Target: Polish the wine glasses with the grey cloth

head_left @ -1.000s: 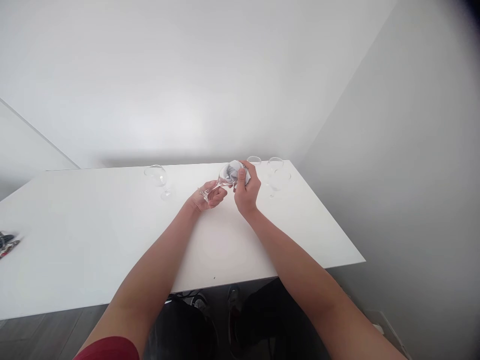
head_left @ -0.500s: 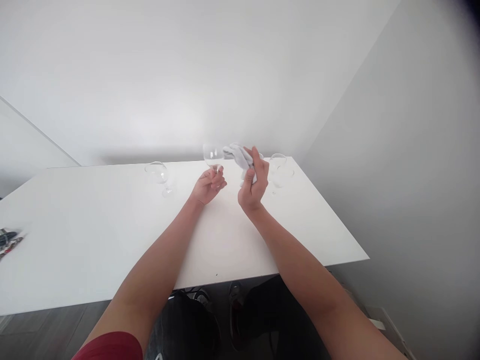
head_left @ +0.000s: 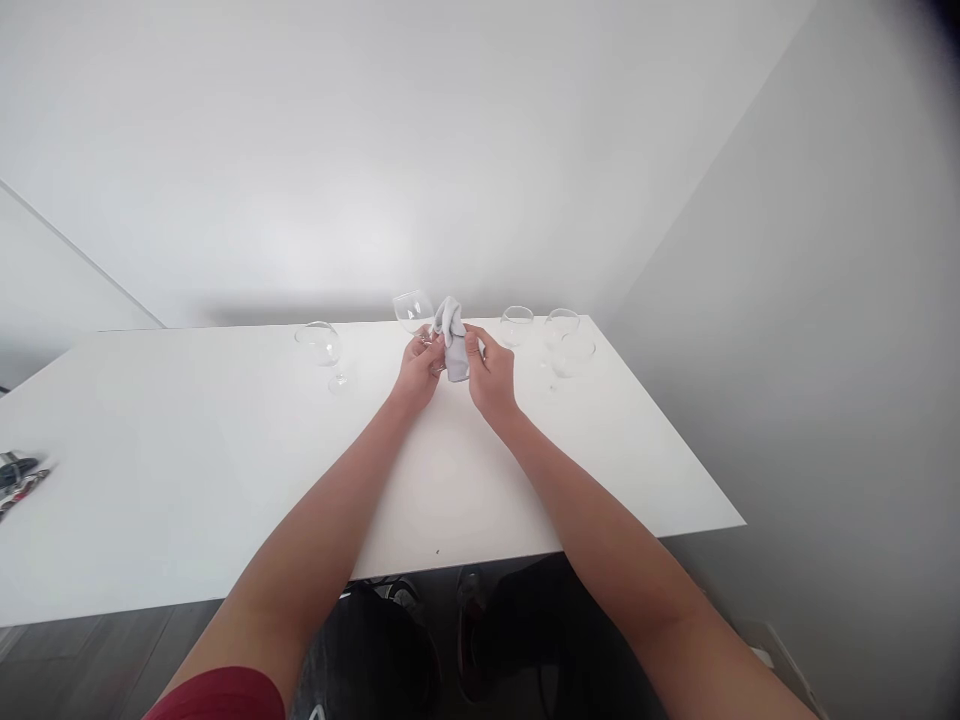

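My left hand (head_left: 421,372) is closed around the lower part of a clear stemmed glass (head_left: 412,311), whose bowl tilts up to the left above my fingers. A light grey cloth (head_left: 457,358) hangs bunched between my two hands. My right hand (head_left: 493,374) pinches the cloth from its right side, thumb toward me. The cloth's left edge touches the fingers of my left hand. The stem and foot of the held glass are mostly hidden by my fingers and the cloth.
The white table (head_left: 187,470) stands against a pale wall. One stemmed glass (head_left: 321,345) is on the left; three more, including a front one (head_left: 574,355), stand to the right. A patterned item (head_left: 16,478) lies at the far left edge.
My right hand has come down and left, bringing the cloth against my left hand. The held glass now leans further left. The glass behind my right hand is now uncovered.
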The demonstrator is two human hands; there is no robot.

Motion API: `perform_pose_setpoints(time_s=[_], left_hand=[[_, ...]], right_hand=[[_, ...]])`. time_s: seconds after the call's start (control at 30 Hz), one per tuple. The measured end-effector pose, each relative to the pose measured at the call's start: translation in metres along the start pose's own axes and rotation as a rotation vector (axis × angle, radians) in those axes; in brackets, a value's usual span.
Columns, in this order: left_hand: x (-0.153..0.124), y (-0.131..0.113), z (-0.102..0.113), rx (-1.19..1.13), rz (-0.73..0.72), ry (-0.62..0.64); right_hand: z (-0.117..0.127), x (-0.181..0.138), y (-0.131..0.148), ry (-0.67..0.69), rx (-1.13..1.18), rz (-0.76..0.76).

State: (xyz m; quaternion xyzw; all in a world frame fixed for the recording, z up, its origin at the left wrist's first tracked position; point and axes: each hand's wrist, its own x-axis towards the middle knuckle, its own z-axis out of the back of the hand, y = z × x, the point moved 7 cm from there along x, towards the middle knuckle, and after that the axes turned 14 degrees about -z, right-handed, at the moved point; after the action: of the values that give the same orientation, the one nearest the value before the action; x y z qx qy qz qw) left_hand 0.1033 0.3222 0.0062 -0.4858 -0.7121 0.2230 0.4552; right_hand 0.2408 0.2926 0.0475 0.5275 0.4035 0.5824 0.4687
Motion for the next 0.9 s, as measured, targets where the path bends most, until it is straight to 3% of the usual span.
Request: perform_pose_setpoints(time_s=[0.33, 0.47, 0.6, 0.67, 0.8, 0.9], left_hand=[[0.002, 0.016, 0.017, 0.037, 0.024, -0.153], [0.002, 0.000, 0.033, 0.077, -0.147, -0.353], [-0.003, 0.001, 0.045, 0.049, -0.114, -0.527], [-0.003, 0.005, 0.042, 0.032, -0.073, -0.501], [-0.002, 0.008, 0.032, 0.048, -0.031, -0.361], [-0.001, 0.007, 0.026, 0.043, -0.012, -0.277]], right_hand=[[-0.011, 0.014, -0.042, 0.038, 0.066, -0.196], [-0.003, 0.011, -0.039, -0.098, -0.077, -0.130], [0.005, 0.004, -0.022, -0.245, -0.155, -0.032], [0.006, 0.005, -0.024, -0.251, -0.069, -0.087], [0.002, 0.010, -0.053, -0.211, 0.272, -0.390], [0.001, 0.012, -0.055, -0.196, 0.456, -0.376]])
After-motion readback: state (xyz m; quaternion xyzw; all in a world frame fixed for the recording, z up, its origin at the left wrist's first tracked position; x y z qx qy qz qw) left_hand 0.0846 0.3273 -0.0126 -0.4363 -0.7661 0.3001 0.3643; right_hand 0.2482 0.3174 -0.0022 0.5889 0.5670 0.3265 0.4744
